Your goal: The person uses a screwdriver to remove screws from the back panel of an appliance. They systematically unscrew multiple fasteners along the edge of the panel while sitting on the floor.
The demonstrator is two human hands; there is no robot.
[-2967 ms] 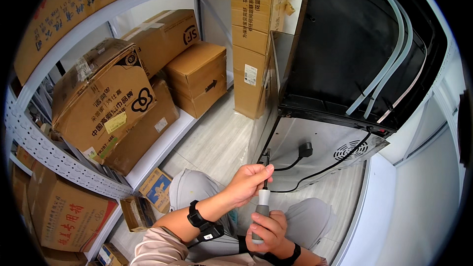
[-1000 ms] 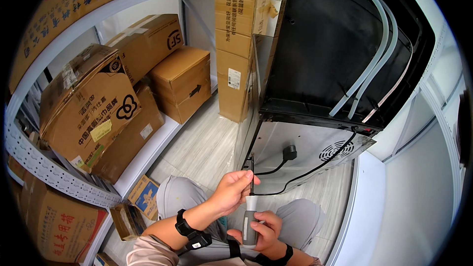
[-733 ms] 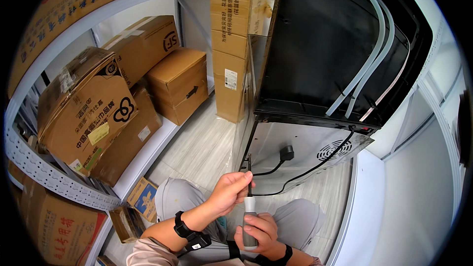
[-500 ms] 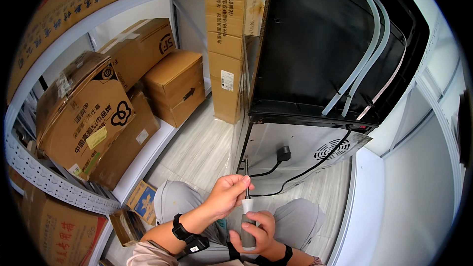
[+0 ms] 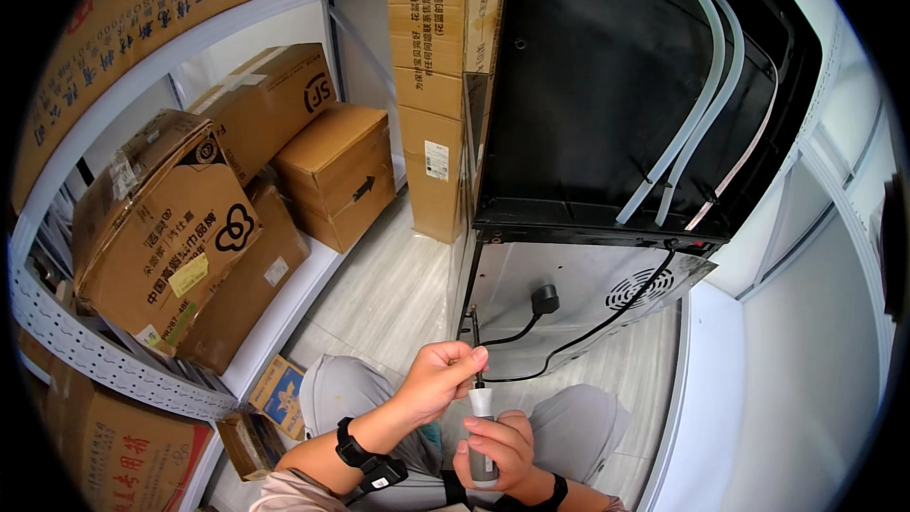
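My right hand (image 5: 500, 450) is wrapped round the grey handle of a screwdriver (image 5: 482, 403) with a white collar. Higher up, my left hand (image 5: 445, 374) pinches the thin dark shaft between thumb and fingers. The shaft points away from me, its tip at the left edge of the grey metal lower panel (image 5: 512, 275) of a black appliance (image 5: 588, 114). What sits at the tip is too small to make out. On that panel, right of the tip, a black plug (image 5: 545, 300) has a cable running from it. A round vent (image 5: 639, 288) lies farther right.
Two pale tubes (image 5: 697, 104) run down the appliance's back. A tall carton (image 5: 427, 133) stands at its left. Shelves on the left hold several cardboard boxes (image 5: 175, 228). An open small box (image 5: 248, 444) lies by my left knee. A white wall (image 5: 806, 370) bounds the right.
The view has shifted slightly. My right hand has turned a little round the screwdriver handle, its fingers now more closed over it. My left hand still pinches the shaft.
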